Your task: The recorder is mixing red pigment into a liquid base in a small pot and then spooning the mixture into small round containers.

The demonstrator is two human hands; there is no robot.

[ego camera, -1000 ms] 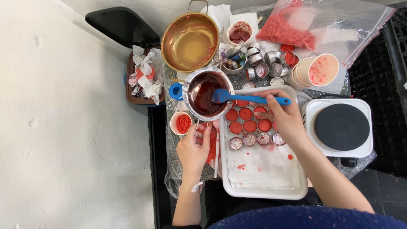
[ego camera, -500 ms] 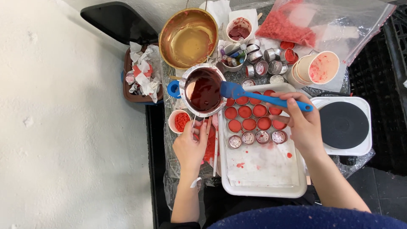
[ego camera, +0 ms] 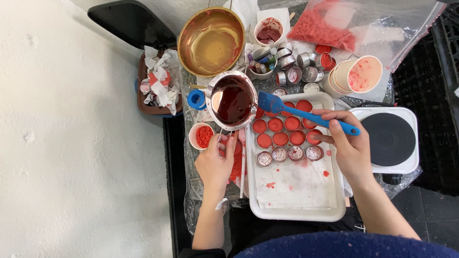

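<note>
My left hand (ego camera: 215, 162) grips the handle of a small metal pouring pot (ego camera: 233, 100) holding dark red liquid, raised beside the left edge of a white tray (ego camera: 296, 212). My right hand (ego camera: 346, 141) holds a blue spatula (ego camera: 306, 113) whose blade sits just right of the pot's rim, over the tray. In the tray stand several small round cups filled with red wax (ego camera: 282, 131), and a front row of unfilled metal cups (ego camera: 287, 154). Red drips spot the tray's paper lining.
A large brass-coloured pot (ego camera: 210, 40) stands behind. Loose metal cups (ego camera: 299, 67), paper cups (ego camera: 358, 74), a bag of red flakes (ego camera: 334, 24), a small cup of red bits (ego camera: 203, 136) and a white hot plate (ego camera: 387, 138) surround the tray. A bin of crumpled paper (ego camera: 158, 86) is left.
The spatula came out of the small pot and now hangs over the tray's cups. My right hand shifted right. The pot stays held by my left hand.
</note>
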